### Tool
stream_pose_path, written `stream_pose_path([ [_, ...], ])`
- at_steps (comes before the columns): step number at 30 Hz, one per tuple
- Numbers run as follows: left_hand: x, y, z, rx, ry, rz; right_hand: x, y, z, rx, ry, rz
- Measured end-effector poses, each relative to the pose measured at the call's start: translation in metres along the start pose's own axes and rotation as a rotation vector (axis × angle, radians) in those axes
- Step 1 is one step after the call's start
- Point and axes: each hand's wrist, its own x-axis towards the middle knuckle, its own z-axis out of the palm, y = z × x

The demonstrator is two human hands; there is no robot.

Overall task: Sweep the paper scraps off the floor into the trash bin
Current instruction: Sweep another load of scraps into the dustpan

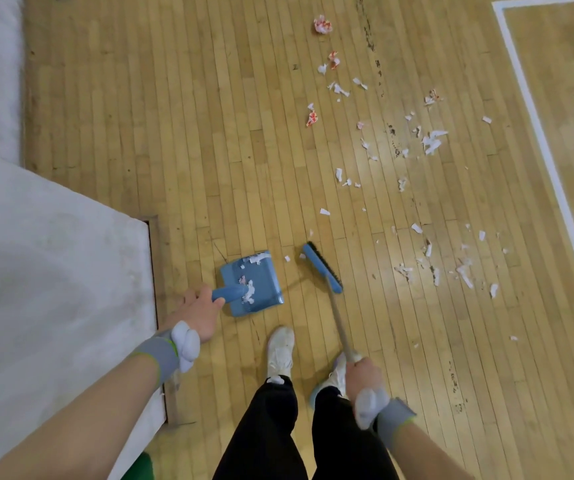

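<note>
Black trousers (271,431) and two bare forearms fill the bottom of the head view, with white shoes (280,348) planted on the wooden floor (174,133). Each wrist wears a grey band (161,356) with a white padded piece on it.

Both hands are busy and set apart. The left hand (199,311) reaches down to the left and grips the short handle of a blue dustpan (261,271), fingers curled round it. The dustpan lies flat on the floor with its open lip pointing away from the person, and a few white and red-marked bits of paper already lie inside it. The right hand (361,374) is clamped round the top of a pale broom handle (339,320), which slants down to a blue broom head (322,267) with dark bristles. The broom head rests on the floor just to the right of the dustpan, not touching it, and two small scraps lie in the gap between them.

Most of the paper scraps (431,140) are still strewn over the floor beyond and to the right of the broom, in a loose band running up toward a crumpled red-and-white ball (323,25) near the top edge. A white painted line (538,133) crosses the boards on the right. To the left, a large white mat (53,271) lies beside the dustpan, and something green (143,467) peeks out at the bottom edge.
</note>
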Motion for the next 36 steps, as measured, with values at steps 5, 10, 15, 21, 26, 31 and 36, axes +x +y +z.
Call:
stream_pose_path([
  [5, 0.006, -0.005, -0.001, -0.083, 0.002, -0.043, -0.036, -0.007, 0.053, -0.077, -0.068, -0.016],
  [10, 0.007, 0.001, 0.003, 0.013, -0.005, -0.006, -0.055, -0.002, 0.057, 0.018, -0.112, 0.026],
  [15, 0.01, 0.003, 0.003, -0.009, 0.029, 0.001, -0.05, 0.018, 0.045, 0.031, -0.089, -0.039],
  [21, 0.012, 0.002, 0.006, 0.006, 0.048, 0.022, -0.043, 0.001, 0.044, -0.001, 0.009, -0.02],
  [26, 0.015, 0.002, 0.008, -0.013, 0.021, -0.016, -0.046, 0.005, 0.052, 0.014, -0.101, 0.013],
  [31, 0.015, -0.001, 0.008, -0.031, 0.024, -0.019, -0.046, 0.031, 0.04, 0.102, -0.215, 0.006],
  [36, 0.016, -0.003, 0.01, 0.039, 0.018, 0.003, -0.029, 0.032, -0.001, 0.047, -0.089, -0.115],
])
